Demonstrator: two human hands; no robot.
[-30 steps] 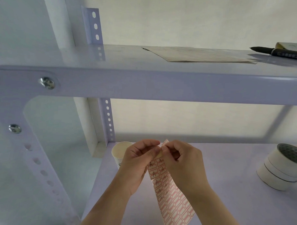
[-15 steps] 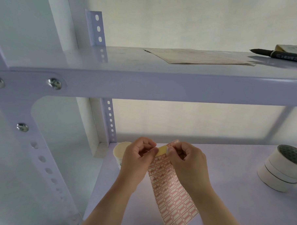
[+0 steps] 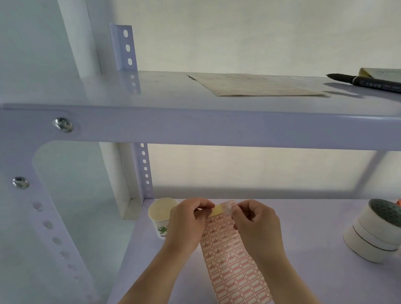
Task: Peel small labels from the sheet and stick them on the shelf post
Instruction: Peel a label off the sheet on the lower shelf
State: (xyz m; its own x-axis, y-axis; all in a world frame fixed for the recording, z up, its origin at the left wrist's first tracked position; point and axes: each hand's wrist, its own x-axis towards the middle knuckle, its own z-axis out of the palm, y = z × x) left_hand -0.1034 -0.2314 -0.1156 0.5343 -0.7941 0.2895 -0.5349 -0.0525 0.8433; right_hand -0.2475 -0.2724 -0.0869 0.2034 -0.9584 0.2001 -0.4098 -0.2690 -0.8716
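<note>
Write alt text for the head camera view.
Two bare hands, the left hand and the right hand, pinch the top edge of a red-bordered label sheet above a pale lower shelf. A paper cup stands left of them and tape rolls at right. A black marker lies on the upper shelf.

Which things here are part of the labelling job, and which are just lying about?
In the job:
- label sheet, pinched at its top edge by the left hand and right hand
- perforated shelf post

Lying about:
- paper cup, lower shelf
- tape rolls, lower shelf
- black marker, upper shelf
- flat paper, upper shelf
</note>
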